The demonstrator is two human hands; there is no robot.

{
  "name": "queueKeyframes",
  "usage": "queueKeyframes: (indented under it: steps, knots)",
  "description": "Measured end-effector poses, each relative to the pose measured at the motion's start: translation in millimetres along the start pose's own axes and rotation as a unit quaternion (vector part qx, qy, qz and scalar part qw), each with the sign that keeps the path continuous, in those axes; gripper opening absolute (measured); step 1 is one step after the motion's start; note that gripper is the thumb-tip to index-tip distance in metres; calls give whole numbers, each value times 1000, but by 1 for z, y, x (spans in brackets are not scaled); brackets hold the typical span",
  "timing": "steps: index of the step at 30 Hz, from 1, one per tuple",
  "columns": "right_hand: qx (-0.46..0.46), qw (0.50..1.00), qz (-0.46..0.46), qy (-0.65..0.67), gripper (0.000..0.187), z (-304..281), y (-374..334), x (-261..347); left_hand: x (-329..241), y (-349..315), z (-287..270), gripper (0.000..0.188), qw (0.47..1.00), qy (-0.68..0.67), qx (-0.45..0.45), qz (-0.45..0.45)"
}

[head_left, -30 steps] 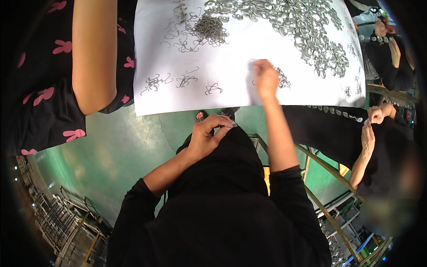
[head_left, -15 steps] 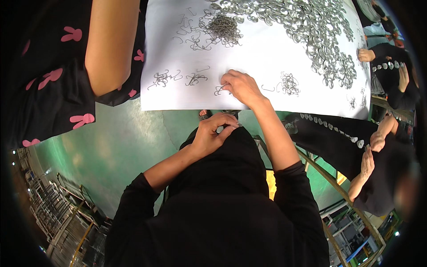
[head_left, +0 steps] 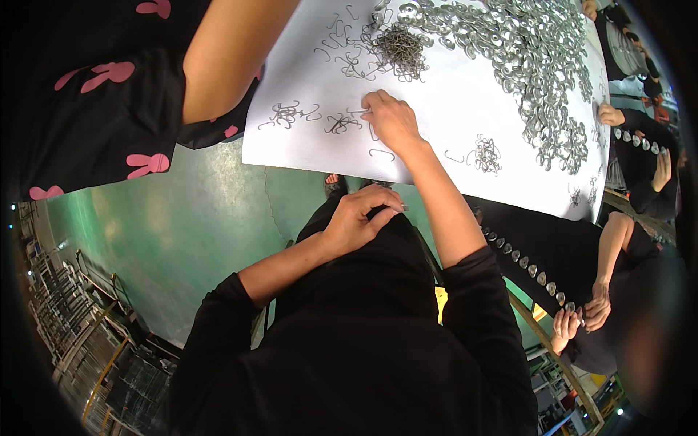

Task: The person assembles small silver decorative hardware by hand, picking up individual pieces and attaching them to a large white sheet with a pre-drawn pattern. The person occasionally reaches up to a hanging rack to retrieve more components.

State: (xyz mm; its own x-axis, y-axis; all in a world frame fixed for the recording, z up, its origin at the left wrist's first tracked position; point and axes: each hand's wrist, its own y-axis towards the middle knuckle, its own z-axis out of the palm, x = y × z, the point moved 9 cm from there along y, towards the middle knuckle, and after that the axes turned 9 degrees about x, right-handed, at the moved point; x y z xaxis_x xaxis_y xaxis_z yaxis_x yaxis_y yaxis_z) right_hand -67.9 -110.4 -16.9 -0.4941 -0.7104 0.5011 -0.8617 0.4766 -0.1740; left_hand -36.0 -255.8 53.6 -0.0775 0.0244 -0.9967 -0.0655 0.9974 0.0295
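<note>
Over the white table top, my right hand (head_left: 393, 125) is closed, fingers bent down, with thin wire at its fingertips; whether they grip it is hidden. Loose wire hooks (head_left: 381, 154) lie just below it, and a small cluster of hooks (head_left: 339, 123) is on its left. My left hand (head_left: 361, 220) rests in front of my lap, thumb and forefinger pinched on a small shiny bit I cannot make out. Another hook cluster (head_left: 287, 114) lies further left. To the right of my right hand is a separate hook cluster (head_left: 487, 154).
A dense hook heap (head_left: 400, 51) and a large spread of shiny metal discs (head_left: 538, 87) cover the far part of the white table (head_left: 443, 94). Another person's forearm (head_left: 229, 58) reaches in at left. At right, a person's hands (head_left: 578, 320) hold a line of discs.
My view has shifted, so the table appears tilted. My right hand has moved farther from the near table edge, uncovering loose hooks. My left hand keeps its pinch.
</note>
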Motion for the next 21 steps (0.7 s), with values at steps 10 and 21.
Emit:
queueKeyframes:
  steps: [10, 21]
  knots:
    - [13, 997, 39, 64, 17, -5, -3, 6, -1, -4, -4, 14, 1000, 0, -5, 7]
    - [-59, 996, -35, -60, 33, -25, 26, 20, 1, -6, -9, 14, 1000, -1, -5, 8]
